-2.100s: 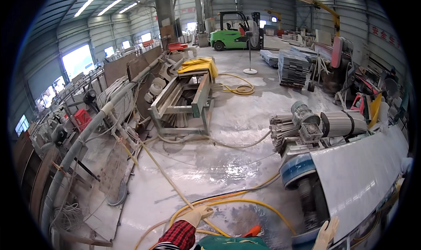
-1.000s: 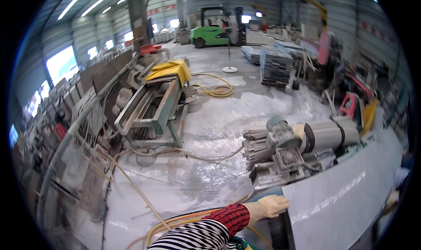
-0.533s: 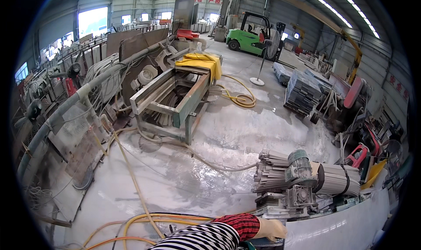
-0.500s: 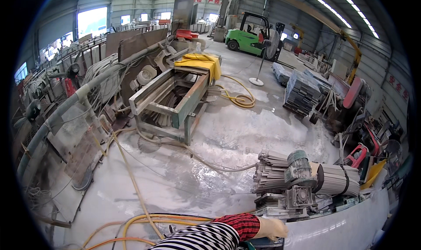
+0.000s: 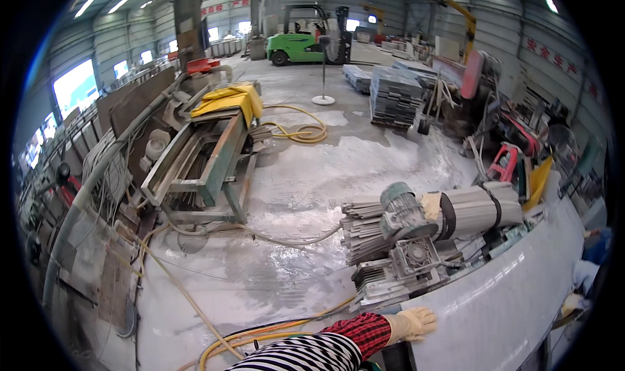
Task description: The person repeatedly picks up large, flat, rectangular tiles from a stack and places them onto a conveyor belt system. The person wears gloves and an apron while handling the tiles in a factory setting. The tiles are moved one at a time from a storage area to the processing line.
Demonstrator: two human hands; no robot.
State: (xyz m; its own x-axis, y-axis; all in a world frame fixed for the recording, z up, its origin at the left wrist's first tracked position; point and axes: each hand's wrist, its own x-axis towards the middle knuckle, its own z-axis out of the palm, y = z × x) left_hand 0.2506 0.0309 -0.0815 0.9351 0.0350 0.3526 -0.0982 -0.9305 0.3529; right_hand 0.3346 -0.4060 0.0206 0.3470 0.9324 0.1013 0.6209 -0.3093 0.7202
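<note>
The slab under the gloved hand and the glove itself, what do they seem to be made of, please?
The slab: probably polished stone, pale grey, smooth and faintly glossy, with a thick straight edge. The glove on the left hand: seemingly cream knit fabric or soft leather, matte and wrinkled; the picture leaves that open.

Only one arm in view. A pale cream work glove on the hand, soft and slightly wrinkled, its fingers plain with no printing or patches. Behind the fingers, at the wrist, a red cuff with a dark check pattern, snug under the edge of the glove. Further back from the fingers, a sleeve in black and white stripes, the bands narrow and even, curved across the forearm. No watch, strap or badge to be seen. Other hand out of sight.
</note>
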